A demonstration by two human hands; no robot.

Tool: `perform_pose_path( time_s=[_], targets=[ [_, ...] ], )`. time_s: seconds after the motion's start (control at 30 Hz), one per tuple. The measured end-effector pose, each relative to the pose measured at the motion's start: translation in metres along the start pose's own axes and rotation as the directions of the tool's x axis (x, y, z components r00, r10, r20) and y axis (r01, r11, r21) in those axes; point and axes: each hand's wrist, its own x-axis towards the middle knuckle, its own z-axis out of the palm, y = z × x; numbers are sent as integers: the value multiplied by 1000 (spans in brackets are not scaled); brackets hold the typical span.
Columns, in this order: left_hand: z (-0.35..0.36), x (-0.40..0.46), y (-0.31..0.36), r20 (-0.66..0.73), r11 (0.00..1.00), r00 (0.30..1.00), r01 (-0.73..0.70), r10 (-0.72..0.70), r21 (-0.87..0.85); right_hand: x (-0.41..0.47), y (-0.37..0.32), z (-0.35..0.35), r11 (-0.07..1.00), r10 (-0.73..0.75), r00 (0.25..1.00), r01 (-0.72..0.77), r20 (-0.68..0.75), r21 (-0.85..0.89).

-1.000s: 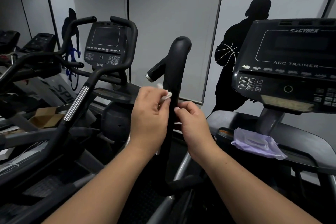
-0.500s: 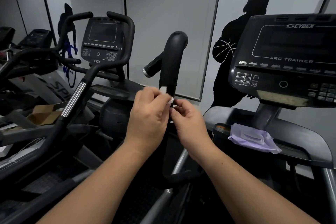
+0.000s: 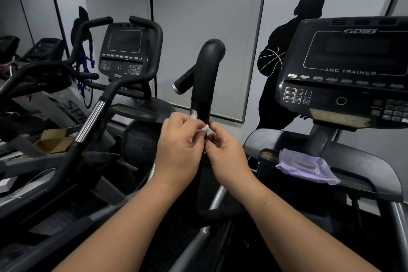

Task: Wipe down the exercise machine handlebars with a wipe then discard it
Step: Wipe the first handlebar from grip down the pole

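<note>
Forearms reach in from the near edge and meet at the middle of the scene, where both hands close around an upright black handlebar [image 3: 206,86]. The left hand [image 3: 178,150] sits on the left of the bar, its fingers curled and pinching a small white wipe [image 3: 203,128] against the bar's shaft. The right hand [image 3: 227,154] is just beside it on the right, fingertips bent in and pressed toward the same scrap of wipe; the two hands hide most of the cloth and the stretch of bar behind them, so only a crumpled white corner shows between thumb and fingers. Below the hands the bar runs down and curves off into dark frame.

To the right, a little farther, a purple wipes packet [image 3: 305,166] lies flat on the grey shelf of the machine, under a console [image 3: 344,73] marked CYBEX and ARC TRAINER. To the left, a second machine's handle with a ribbed silver band [image 3: 90,122] slants across, and an open cardboard box [image 3: 56,140] rests behind it. Farther back on the left stands another console [image 3: 124,51] framed by looped black grips. The handlebar's rounded top and a short side stub with a silver end rise above the hands. On the far wall, a black silhouette of a basketball player [image 3: 287,62] stands beside grey panels.
</note>
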Motion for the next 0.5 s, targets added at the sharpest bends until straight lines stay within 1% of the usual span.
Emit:
perform_pose_path(
  time_s=[0.1,0.2,0.27,0.33,0.4,0.5],
  targets=[
    [-1,13,3,-10,998,999,52,-52,-47,-1,3,0,997,4,1000,-5,-15,-73],
    [-3,-6,1,24,997,997,75,-75,-7,-1,9,0,985,-3,1000,-1,-24,-175],
    [-5,-12,0,43,990,990,136,-134,-47,-3,8,-2,974,-3,1000,-3,-28,-226],
    [-6,1,0,15,971,977,211,-211,-114,-7,2,-5,973,-7,1000,3,-18,-230],
    [-8,14,3,17,944,963,269,-270,-192,-10,-2,-7,971,-7,1000,6,-1,-239],
    [-5,3,0,18,934,957,287,-290,-212,-12,-3,-6,972,1,1000,0,5,-237]
  ],
)
